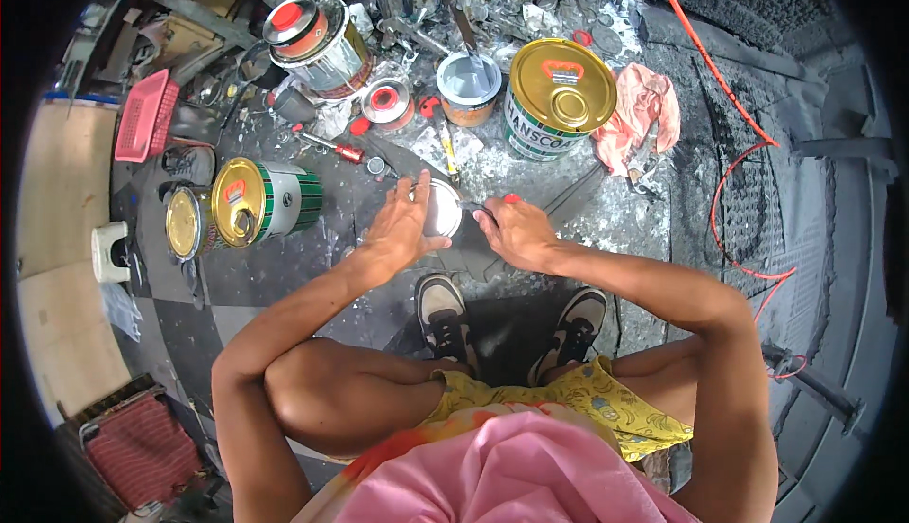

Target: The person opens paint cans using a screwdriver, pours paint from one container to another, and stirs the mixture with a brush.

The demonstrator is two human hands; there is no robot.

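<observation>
A small round tin with a pale, silvery top stands on the floor in front of my feet. My left hand grips it from the left, with the thumb at its near side and the fingers along its far side. My right hand is closed on a slim dark-shafted tool, whose tip meets the right rim of the tin. A bit of red shows above my right fist, perhaps the tool's handle; its exact kind is hidden. Beyond my left hand lies a red-handled tool.
Past my hands stand a tub of grey paste, a gold-lidded can, a small red-capped tin and a large silver can. Another gold-lidded can lies left. A pink cloth and an orange hose are right.
</observation>
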